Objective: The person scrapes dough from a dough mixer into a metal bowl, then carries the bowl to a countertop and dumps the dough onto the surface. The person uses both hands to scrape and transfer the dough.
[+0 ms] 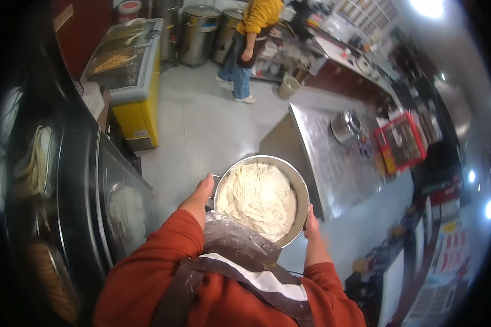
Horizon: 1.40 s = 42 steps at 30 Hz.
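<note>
A round metal pot is held out in front of my apron, above the floor. Pale, sticky-looking dough fills much of it, with bare inner wall showing at the right. My left hand grips the wire handle on the pot's left side. On the opposite side, my right hand holds the pot at its rim; the fingers beneath are hidden. Flour marks the dark apron just below the pot.
A steel-topped table stands close at the right, bearing a metal pot and a red-framed box. At the left are a yellow chest freezer and a glass-fronted cabinet. A person stands ahead near a bin.
</note>
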{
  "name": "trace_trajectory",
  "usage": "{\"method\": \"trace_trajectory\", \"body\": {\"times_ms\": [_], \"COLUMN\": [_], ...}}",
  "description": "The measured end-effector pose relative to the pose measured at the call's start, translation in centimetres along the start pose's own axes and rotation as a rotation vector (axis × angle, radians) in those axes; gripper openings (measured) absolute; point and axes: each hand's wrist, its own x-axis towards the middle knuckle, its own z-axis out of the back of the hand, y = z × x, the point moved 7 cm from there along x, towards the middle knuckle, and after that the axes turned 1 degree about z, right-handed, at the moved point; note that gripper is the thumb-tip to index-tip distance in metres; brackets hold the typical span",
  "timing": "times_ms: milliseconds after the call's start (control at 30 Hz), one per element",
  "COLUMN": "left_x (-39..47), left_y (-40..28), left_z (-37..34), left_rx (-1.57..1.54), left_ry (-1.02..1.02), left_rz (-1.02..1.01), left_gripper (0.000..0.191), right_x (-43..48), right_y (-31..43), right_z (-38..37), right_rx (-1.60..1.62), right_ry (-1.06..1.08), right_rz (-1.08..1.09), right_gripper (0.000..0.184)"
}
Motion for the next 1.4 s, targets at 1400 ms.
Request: {"method": "trace_trajectory", "body": {"times_ms": [1400], "left_x": [-24.9], "left_y": [7.7], "left_z": [-29.0], "left_rx": [0.130], "left_ry": [0.476], "left_rz": [0.076], "left_gripper": [0.054], "right_x": [-4.1], "right_y": [-20.7], "right_z": [34.3], "right_rx": [0.426], "right_ry": [-0.197], "right_rz": [-0.027], "right_gripper": [0.089]}}
